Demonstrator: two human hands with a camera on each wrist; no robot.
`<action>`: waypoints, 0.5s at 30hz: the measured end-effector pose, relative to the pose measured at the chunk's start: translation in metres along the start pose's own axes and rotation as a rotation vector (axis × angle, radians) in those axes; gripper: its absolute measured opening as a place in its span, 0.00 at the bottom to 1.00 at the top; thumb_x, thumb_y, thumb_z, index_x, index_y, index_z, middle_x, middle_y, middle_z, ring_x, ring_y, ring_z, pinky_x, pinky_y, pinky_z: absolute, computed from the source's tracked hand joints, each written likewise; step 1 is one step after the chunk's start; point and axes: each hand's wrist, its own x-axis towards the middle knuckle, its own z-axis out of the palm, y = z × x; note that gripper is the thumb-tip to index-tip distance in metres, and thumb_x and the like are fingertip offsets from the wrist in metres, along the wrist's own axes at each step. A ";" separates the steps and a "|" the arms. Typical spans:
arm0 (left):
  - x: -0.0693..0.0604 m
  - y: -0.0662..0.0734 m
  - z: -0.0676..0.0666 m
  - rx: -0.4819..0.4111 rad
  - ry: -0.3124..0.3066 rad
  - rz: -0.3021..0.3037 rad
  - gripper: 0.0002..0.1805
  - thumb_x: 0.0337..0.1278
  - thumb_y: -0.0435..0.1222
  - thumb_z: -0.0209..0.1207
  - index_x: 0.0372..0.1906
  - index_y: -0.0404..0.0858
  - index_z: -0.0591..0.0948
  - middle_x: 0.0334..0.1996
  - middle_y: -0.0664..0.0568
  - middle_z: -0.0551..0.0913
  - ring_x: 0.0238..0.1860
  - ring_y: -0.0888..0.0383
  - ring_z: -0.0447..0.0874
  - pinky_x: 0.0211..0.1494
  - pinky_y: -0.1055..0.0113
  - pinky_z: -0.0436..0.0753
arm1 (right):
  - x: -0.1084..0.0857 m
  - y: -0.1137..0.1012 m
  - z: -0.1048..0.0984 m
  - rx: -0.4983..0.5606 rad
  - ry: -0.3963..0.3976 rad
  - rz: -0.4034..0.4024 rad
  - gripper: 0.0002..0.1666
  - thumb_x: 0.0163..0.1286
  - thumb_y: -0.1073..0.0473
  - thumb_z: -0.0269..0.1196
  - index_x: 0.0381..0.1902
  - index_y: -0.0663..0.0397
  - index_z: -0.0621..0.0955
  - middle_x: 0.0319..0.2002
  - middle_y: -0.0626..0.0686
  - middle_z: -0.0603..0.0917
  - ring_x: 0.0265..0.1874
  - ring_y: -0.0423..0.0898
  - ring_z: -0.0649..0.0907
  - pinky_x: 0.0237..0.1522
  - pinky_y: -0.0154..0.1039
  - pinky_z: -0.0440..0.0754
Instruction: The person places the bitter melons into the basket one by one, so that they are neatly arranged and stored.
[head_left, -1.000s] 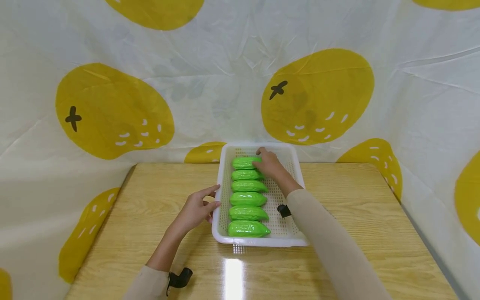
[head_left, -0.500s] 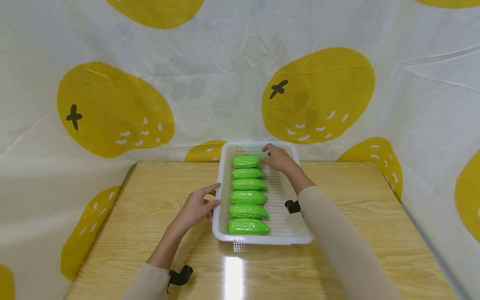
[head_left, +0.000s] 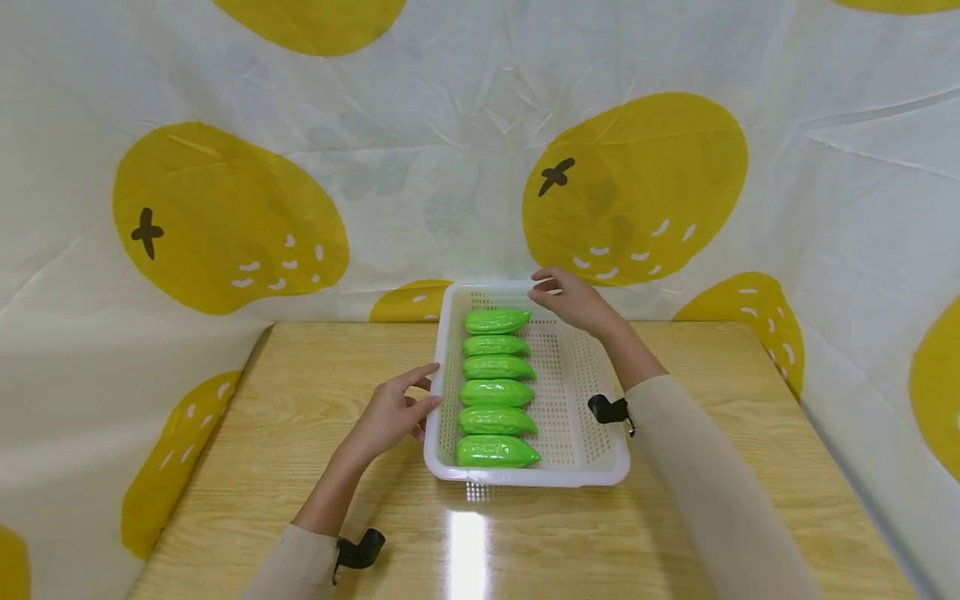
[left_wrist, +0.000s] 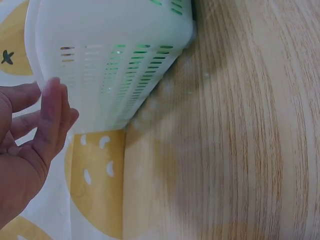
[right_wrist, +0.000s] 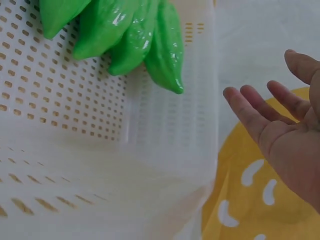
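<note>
Several glossy green gourd-like vegetables (head_left: 497, 392), ridged and pointed at one end, lie in a column along the left side of a white perforated plastic basket (head_left: 528, 477). My left hand (head_left: 392, 414) is at the basket's left rim, its fingertips against the outer wall in the left wrist view, with the thumb and fingers spread. My right hand (head_left: 573, 302) hovers over the basket's far right corner, fingers loosely bent and nothing held. In the right wrist view, a gap separates that hand from the pointed tip of the farthest green gourd (right_wrist: 167, 52).
The basket stands on a wood-grain table (head_left: 322, 375), close to its far edge. Behind it hangs a white cloth (head_left: 435, 192) printed with yellow fruit shapes, which also runs along both sides. A black wrist mount (head_left: 360, 550) sticks out from the left sleeve.
My right hand has drawn away from the farthest green gourd, moving right and up to the basket's far corner. My left hand stays at the left rim.
</note>
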 end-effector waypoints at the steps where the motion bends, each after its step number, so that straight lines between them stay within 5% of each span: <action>1: 0.000 0.000 0.000 0.001 0.003 -0.002 0.31 0.73 0.34 0.61 0.77 0.42 0.69 0.57 0.35 0.78 0.23 0.52 0.86 0.31 0.39 0.90 | -0.002 -0.001 -0.002 0.008 -0.005 -0.012 0.29 0.82 0.47 0.56 0.74 0.52 0.69 0.69 0.62 0.75 0.69 0.62 0.75 0.69 0.63 0.77; 7: -0.002 0.002 -0.007 0.026 0.018 0.000 0.30 0.75 0.37 0.60 0.77 0.42 0.69 0.57 0.37 0.80 0.30 0.38 0.87 0.30 0.44 0.92 | -0.015 -0.005 -0.012 0.030 -0.016 -0.088 0.29 0.83 0.49 0.55 0.75 0.53 0.68 0.71 0.61 0.73 0.71 0.63 0.73 0.72 0.63 0.75; 15: -0.010 0.008 -0.027 0.205 0.112 0.083 0.29 0.77 0.46 0.58 0.76 0.42 0.71 0.61 0.38 0.80 0.47 0.46 0.87 0.42 0.57 0.93 | -0.045 -0.001 -0.026 0.029 0.076 -0.166 0.28 0.83 0.49 0.55 0.75 0.53 0.71 0.70 0.57 0.76 0.69 0.57 0.76 0.73 0.60 0.75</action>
